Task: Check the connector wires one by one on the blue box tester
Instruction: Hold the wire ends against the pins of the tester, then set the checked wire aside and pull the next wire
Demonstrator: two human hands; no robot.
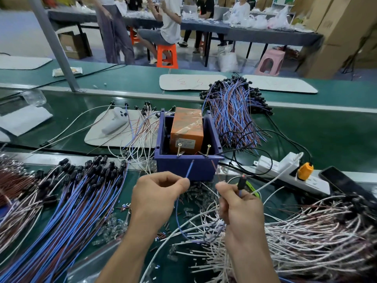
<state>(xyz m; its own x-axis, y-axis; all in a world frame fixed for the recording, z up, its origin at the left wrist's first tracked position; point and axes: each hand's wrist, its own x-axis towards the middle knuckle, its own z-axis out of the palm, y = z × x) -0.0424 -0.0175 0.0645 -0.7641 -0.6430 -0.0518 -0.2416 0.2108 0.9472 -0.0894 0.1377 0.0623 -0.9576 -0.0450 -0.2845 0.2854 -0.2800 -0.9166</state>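
Observation:
The blue box tester (188, 166) stands mid-bench with an orange block (187, 129) inside and two brass screws (208, 150) sticking up at its front rim. My left hand (157, 193) pinches the blue lead (189, 169) of a connector wire, its tip pointing up in front of the box. My right hand (238, 203) pinches the same wire's thin reddish lead (215, 167) and holds its black connector (242, 181), whose tip glows red. Both lead tips sit just below the screws, apart from them.
Bundles of blue and red connector wires (67, 201) lie at left, more (232, 111) behind the box, and whitish wires (306, 231) at right. A white power strip (285, 170) and a dark phone (344, 182) lie right of the box. People sit at a far table.

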